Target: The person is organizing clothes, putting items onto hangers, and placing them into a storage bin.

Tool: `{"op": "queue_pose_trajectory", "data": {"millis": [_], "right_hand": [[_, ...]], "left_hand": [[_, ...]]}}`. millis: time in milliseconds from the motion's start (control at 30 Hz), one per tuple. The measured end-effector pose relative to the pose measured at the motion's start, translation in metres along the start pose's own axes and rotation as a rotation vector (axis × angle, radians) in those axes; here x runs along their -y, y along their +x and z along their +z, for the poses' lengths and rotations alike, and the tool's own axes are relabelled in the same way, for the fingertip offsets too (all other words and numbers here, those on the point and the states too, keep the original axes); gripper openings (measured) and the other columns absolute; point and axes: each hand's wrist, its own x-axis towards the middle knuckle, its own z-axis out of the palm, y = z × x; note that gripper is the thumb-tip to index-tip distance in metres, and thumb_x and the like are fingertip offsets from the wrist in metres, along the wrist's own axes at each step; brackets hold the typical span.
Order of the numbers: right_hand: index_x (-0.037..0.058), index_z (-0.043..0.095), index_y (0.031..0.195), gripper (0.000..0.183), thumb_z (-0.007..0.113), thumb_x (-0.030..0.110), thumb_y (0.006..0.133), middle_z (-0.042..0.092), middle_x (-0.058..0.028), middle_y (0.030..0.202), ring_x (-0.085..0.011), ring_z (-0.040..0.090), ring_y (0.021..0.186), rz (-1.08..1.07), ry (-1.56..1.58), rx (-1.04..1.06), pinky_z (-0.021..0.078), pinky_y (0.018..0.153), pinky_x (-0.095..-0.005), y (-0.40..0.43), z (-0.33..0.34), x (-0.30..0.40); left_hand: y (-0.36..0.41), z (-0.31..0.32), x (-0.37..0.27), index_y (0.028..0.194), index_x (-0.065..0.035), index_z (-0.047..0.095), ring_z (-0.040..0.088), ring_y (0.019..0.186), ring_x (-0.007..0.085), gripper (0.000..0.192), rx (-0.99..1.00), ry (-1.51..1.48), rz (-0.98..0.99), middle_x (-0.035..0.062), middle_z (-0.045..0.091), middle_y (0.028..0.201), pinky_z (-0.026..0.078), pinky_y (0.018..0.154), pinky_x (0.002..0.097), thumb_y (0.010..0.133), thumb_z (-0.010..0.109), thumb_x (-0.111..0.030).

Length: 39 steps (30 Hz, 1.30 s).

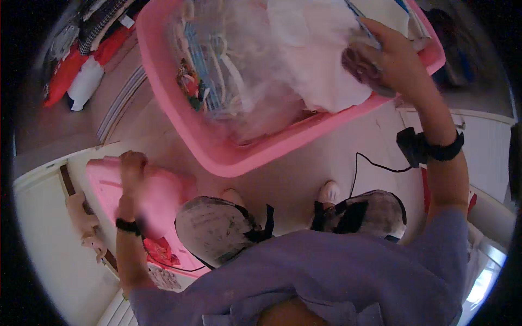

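Note:
A large pink plastic tub point(228, 163) stands in front of me, holding clear plastic bags point(253, 61) and folded white cloth point(326, 77). My right hand point(395, 61) is over its right side, gripping a dark purplish cloth bundle point(361, 65) blurred by motion. Patterned fabric and blue striped cloth point(200, 61) show at the tub's left inside. My left hand point(132, 171) is low on the left, fingers curled, above a pink plastic lid point(102, 183). Beside it is a blurred pink object point(163, 199); whether my fingers hold it is unclear.
Red plastic packaging point(161, 250) lies on the pink lid. Folded clothes point(85, 77) are piled at upper left. My knees wear pale pads point(216, 228) on either side. A black cable point(383, 169) runs from the device on my right wrist. White cabinet fronts point(481, 142) stand to the right.

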Motion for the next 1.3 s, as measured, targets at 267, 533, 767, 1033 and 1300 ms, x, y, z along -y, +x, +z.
{"op": "queue_pose_trajectory", "data": {"millis": [267, 533, 767, 1033, 1300], "right_hand": [[0.0081, 0.058, 0.106, 0.034, 0.059, 0.02, 0.074, 0.059, -0.0144, 0.108, -0.0322, 0.058, 0.093, -0.018, -0.548, 0.194, 0.0452, 0.081, -0.0366, -0.037, -0.037, -0.027], [0.0085, 0.055, 0.113, 0.041, 0.054, 0.015, 0.073, 0.063, -0.0186, 0.088, -0.0333, 0.061, 0.082, 0.607, 0.109, -0.064, 0.0474, 0.074, -0.0376, -0.044, -0.012, -0.014], [0.0118, 0.055, 0.114, 0.039, 0.057, 0.026, 0.077, 0.061, -0.0198, 0.092, -0.0344, 0.061, 0.082, 0.568, 0.016, -0.09, 0.0476, 0.073, -0.0367, -0.028, -0.01, -0.005], [0.0061, 0.054, 0.115, 0.039, 0.06, 0.019, 0.078, 0.064, -0.0141, 0.085, -0.0184, 0.062, 0.075, 0.518, 0.303, 0.064, 0.0481, 0.07, -0.0318, -0.028, -0.035, 0.025], [-0.0019, 0.053, 0.111, 0.039, 0.061, 0.021, 0.081, 0.061, -0.0046, 0.088, -0.0086, 0.057, 0.077, 0.391, 0.578, 0.335, 0.0457, 0.067, -0.0216, 0.068, -0.057, 0.094]], "left_hand": [[0.035, 0.005, -0.044, 0.087, -0.0035, 0.055, 0.051, 0.088, 0.0314, 0.021, 0.048, 0.099, -0.045, 0.0142, 0.056, 0.088, 0.036, 0.086, 0.0404, 0.071, 0.06, -0.015], [0.207, -0.057, -0.178, 0.121, -0.0039, 0.043, 0.036, 0.119, 0.0321, 0.07, -0.275, -0.308, 0.297, 0.017, 0.039, 0.128, 0.026, 0.1, 0.0444, 0.064, 0.072, -0.031], [0.265, -0.033, -0.204, 0.117, -0.0066, 0.048, 0.043, 0.113, 0.0293, 0.065, -0.237, 0.189, 0.661, 0.0166, 0.047, 0.119, 0.025, 0.095, 0.0548, 0.063, 0.07, -0.035], [0.197, -0.066, -0.14, 0.072, -0.0053, 0.058, 0.054, 0.058, 0.0204, 0.012, -0.473, -0.268, 0.023, 0.0098, 0.055, 0.062, 0.04, 0.057, 0.0331, 0.075, 0.06, -0.016], [0.137, -0.044, -0.088, 0.087, -0.0001, 0.053, 0.055, 0.053, 0.0202, 0.015, -0.65, -0.779, -0.293, 0.0097, 0.055, 0.061, 0.042, 0.05, 0.0304, 0.077, 0.054, -0.011]]}}
